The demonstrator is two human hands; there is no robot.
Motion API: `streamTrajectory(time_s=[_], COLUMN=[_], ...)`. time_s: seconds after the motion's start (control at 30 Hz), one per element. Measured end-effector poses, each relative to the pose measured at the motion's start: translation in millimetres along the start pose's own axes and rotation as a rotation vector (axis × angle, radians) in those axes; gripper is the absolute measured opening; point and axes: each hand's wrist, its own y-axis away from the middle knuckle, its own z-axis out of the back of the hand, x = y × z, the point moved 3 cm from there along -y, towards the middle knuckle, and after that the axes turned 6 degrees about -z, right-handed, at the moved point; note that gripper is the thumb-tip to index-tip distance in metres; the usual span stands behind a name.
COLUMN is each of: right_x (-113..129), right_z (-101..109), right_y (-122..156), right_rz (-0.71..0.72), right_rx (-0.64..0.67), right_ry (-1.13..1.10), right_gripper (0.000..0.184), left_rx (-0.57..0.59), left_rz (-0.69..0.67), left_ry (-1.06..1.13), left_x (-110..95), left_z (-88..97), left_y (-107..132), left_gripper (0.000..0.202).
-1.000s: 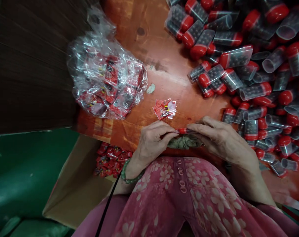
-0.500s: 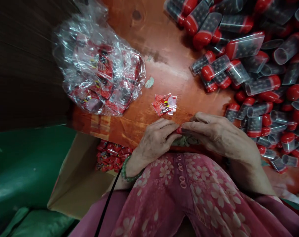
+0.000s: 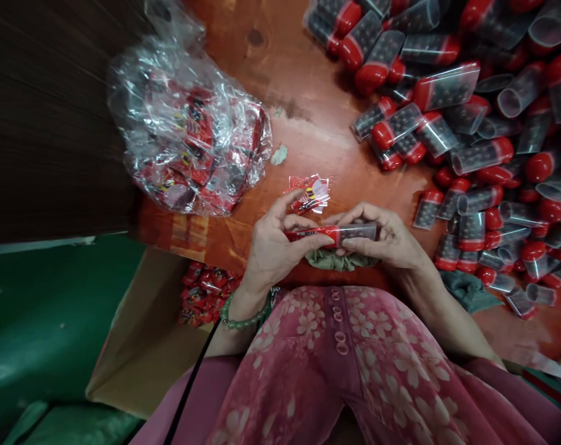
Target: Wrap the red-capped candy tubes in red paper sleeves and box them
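Note:
Just above the table's front edge, a clear plastic tube with a red end (image 3: 361, 232) lies level between my two hands. My left hand (image 3: 269, 250) is closed on the left part, where a red printed piece, perhaps a film label, shows between thumb and fingers. My right hand (image 3: 394, 238) grips the clear part, thumb in front and fingers behind. Beyond my left fingers sits a small stack of red printed labels (image 3: 318, 191). A crumpled green cloth (image 3: 340, 261) lies under the tube.
Many similar red-and-clear tubes (image 3: 479, 154) are heaped on the right of the wooden table (image 3: 308, 136). A clear bag (image 3: 192, 123) of red printed pieces lies at left. Below it stands a cardboard box (image 3: 141, 346) holding red wrapped items (image 3: 206, 293). A dark green cloth (image 3: 470, 290) lies at right.
Both hands have turned and opened up from around the item, so the tube now shows between them. My left hand has shifted slightly left and its fingers are raised.

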Motion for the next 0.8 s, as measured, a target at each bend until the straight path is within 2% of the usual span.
streamTrajectory(time_s=[0.17, 0.27, 0.33, 0.47, 0.57, 0.67, 0.8], right_x=[-7, -12, -16, -23, -25, -24, -22], right_z=[-8, -10, -11, -16, -20, -22, -24], right_y=[-3, -6, -8, -11, -12, -14, -18], right_rz=[0.023, 0.041, 0.051, 0.039, 0.059, 0.107, 0.144], right_rx=[-0.147, -0.161, -0.154, -0.164, -0.215, -0.323, -0.432], right_ry=[-0.174, -0.246, -0.265, -0.236, -0.202, -0.182, -0.162], right_gripper=[0.031, 0.036, 0.037, 0.038, 0.036, 0.031, 0.03], left_rx=[-0.019, -0.017, 0.032, 0.101, 0.03, -0.043, -0.062], left_rz=[0.056, 0.097, 0.126, 0.203, 0.241, 0.257, 0.29], left_ry=[0.303, 0.572, 0.68, 0.742, 0.797, 0.845, 0.864], left_x=[19, 24, 23, 21, 22, 24, 25], left_z=[-10.3, -17.0, -23.0, -35.6, -41.9, -45.1, -46.1], left_y=[4, 9, 14, 18, 15, 10, 4], left_gripper=[0.083, 0.078, 0.066, 0.047, 0.043, 0.039, 0.04])
